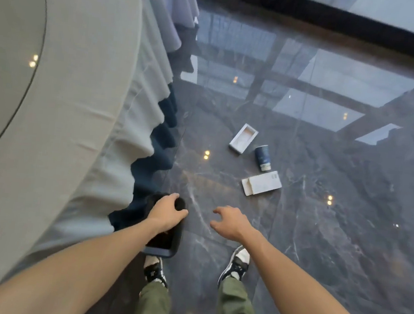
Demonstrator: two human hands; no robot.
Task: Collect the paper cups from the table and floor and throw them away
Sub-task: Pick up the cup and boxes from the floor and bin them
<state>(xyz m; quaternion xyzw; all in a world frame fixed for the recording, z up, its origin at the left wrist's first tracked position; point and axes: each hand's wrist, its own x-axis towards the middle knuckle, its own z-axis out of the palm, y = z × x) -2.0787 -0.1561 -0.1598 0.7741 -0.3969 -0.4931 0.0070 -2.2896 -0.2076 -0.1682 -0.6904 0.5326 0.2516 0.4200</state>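
A dark blue paper cup (262, 157) lies on its side on the glossy dark floor, well ahead of me. My left hand (167, 212) grips the rim of a small dark waste bin (166, 242) held at my left side, beside the tablecloth. My right hand (229, 223) hangs open over the floor with fingers spread, holding nothing, about a step short of the cup.
A white open box tray (243, 138) and a flat white box (262, 183) lie on the floor on either side of the cup. A round table with a long grey cloth (77, 117) fills the left. My two feet (236, 265) stand below my hands.
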